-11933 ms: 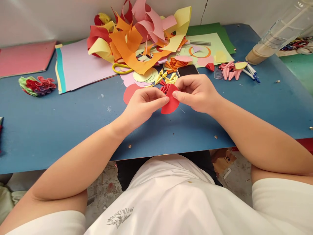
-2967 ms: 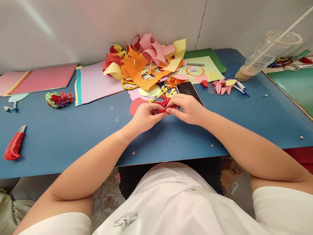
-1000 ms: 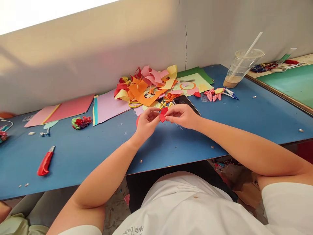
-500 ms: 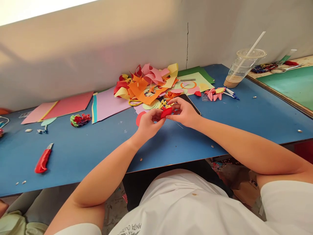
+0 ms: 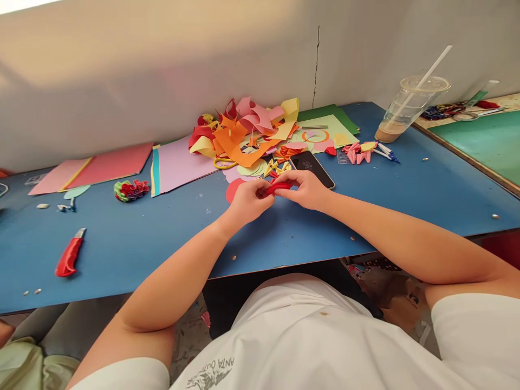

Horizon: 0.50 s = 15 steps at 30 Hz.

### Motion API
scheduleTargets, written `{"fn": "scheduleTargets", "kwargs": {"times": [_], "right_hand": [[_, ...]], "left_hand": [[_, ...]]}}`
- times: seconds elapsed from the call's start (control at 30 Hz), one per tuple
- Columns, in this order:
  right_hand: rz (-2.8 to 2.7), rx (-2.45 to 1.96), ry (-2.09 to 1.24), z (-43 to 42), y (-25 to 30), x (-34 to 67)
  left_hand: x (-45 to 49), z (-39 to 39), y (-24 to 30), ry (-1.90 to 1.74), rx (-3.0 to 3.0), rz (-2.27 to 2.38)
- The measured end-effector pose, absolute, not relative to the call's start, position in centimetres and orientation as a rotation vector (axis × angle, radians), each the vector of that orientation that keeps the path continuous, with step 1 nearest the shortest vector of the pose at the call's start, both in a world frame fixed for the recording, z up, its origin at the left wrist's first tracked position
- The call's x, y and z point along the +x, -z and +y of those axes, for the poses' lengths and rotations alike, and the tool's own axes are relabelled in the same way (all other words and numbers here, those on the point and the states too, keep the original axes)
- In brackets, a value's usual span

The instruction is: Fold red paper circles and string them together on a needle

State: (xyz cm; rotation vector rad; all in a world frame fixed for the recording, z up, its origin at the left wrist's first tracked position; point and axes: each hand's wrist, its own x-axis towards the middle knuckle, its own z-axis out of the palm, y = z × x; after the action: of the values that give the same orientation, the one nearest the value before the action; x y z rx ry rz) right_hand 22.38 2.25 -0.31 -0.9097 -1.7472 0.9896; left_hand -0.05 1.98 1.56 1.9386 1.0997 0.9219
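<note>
Between my two hands is a small piece of red paper (image 5: 278,187), folded into a narrow strip. My left hand (image 5: 252,199) pinches its left end, and my right hand (image 5: 304,188) pinches the right end with the thumb below. Fingers hide part of the paper. Just beyond my fingertips lie yellow folded paper pieces (image 5: 283,167) and pale green paper circles (image 5: 252,169). A red paper circle (image 5: 234,190) sits on the table beside my left hand. Behind my right hand rests a black phone (image 5: 314,169).
Orange, pink and yellow paper scraps (image 5: 239,135) pile up near the wall. A red utility knife (image 5: 70,254) lies at left on the blue table (image 5: 162,238). A plastic cup with a straw (image 5: 410,108) stands at back right, near pink folded pieces (image 5: 358,153). Another person's leg (image 5: 65,336) shows at lower left.
The red paper has gone from a wider rounded shape to a narrower fold between my fingers. My right hand has dropped slightly, uncovering more of the phone. The view has shifted a little.
</note>
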Motion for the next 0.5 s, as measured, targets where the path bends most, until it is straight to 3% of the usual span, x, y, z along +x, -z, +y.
{"fn": "scheduleTargets", "kwargs": {"times": [0.2,0.5], "right_hand": [[-1.817,-0.919,-0.869,2.13,0.19,22.48],[-1.725,-0.927,-0.958,1.94,-0.17,22.47]], "left_hand": [[-0.19,2.20,-1.77,-0.916,1.985,1.101],[-0.26,2.49,-1.56,-0.858,2.049,1.013]]}}
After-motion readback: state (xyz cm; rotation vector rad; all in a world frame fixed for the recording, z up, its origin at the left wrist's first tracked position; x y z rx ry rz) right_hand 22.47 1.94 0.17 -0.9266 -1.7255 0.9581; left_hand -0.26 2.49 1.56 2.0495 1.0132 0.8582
